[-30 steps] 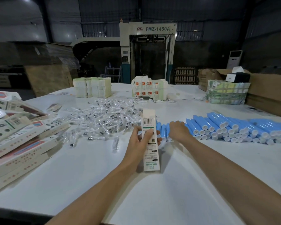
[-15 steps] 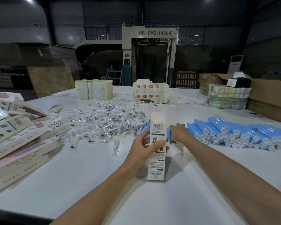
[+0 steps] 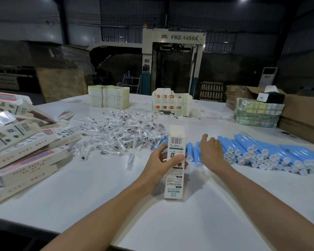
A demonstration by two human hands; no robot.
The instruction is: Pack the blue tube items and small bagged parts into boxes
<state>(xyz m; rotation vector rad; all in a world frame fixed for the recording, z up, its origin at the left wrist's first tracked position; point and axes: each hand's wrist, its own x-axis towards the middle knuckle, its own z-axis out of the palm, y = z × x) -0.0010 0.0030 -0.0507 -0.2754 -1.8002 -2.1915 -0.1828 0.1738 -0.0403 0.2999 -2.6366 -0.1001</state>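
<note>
My left hand (image 3: 159, 163) grips a tall white carton (image 3: 175, 160) with a barcode, standing it upright on the white table (image 3: 116, 205). Just right of it, my right hand (image 3: 209, 151) lies palm down on a few blue tubes (image 3: 193, 153) at the left end of a long row of blue tubes (image 3: 272, 154); I cannot tell whether its fingers close on one. A heap of small clear bagged parts (image 3: 120, 134) lies behind and left of the carton.
Flat printed cartons (image 3: 20, 145) are piled at the left edge. Stacks of folded box blanks (image 3: 108, 96) and printed cartons (image 3: 171, 103) stand at the back, with a wrapped bundle (image 3: 257, 113) and brown cardboard boxes (image 3: 303, 116) at the right.
The carton in my left hand has shifted right and nearer to me. My right hand has stayed on the blue tubes, spreading over them a little further.
</note>
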